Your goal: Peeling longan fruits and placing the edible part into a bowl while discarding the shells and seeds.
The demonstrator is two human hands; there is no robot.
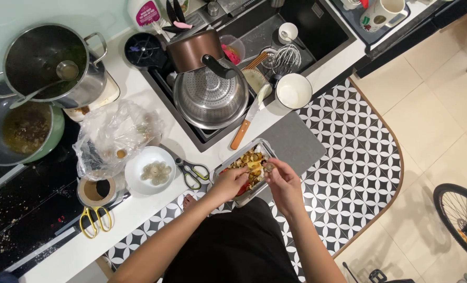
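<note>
At the front edge of the white worktop (155, 212), both hands work over a rectangular metal tray (262, 148) filled with yellow-brown peel scraps and something red under the left hand. Left hand (228, 183): fingers curled down into the tray contents, grip closed loosely; what it has hold of, cannot tell. Right hand (285, 181): fingertips pinched shut on a small round pale-brown fruit (268, 167), held just above the tray's right side. Left of the tray, touching nothing, lie grey-handled scissors (192, 173) with yellow-green trim. Beside them stands a white bowl (148, 172) holding several peeled translucent fruits. A crumpled clear plastic bag (115, 136) sits behind the bowl, with more small fruit inside. Yellow-handled scissors (95, 219) rest near the worktop edge, just below a small round brown container (96, 191). Behind the tray, a wooden-handled knife (249, 119) lies across the rim of the sink (317, 31); a metal colander (210, 97) sits in the sink. Far left: a steel pot (47, 65) with a ladle inside
</note>
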